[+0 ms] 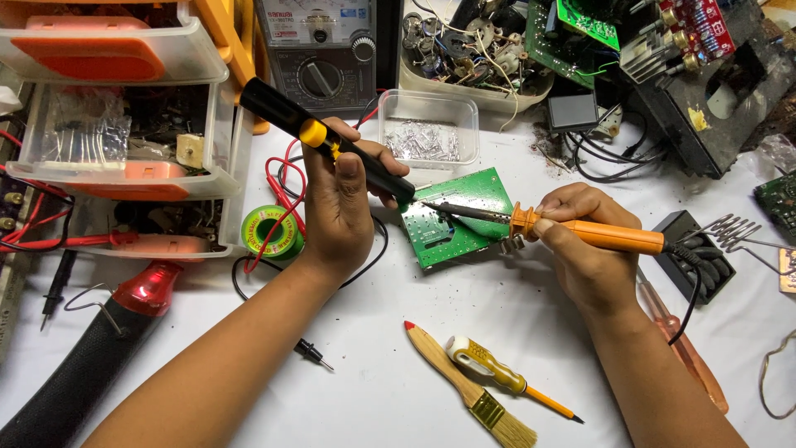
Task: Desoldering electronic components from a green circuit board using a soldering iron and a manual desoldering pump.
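My left hand (336,207) grips a black desoldering pump with yellow button (319,137); my right hand (580,249) clenches an orange-handled soldering iron (580,232), both tips meeting on the green circuit board (452,217) between them.

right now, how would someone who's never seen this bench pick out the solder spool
Start at the stack of clear plastic drawers with orange handles on the left side of the white table. At the stack's lower right corner, beside the left hand, lies the solder spool. It is the only round green reel there, with red test leads running across it.
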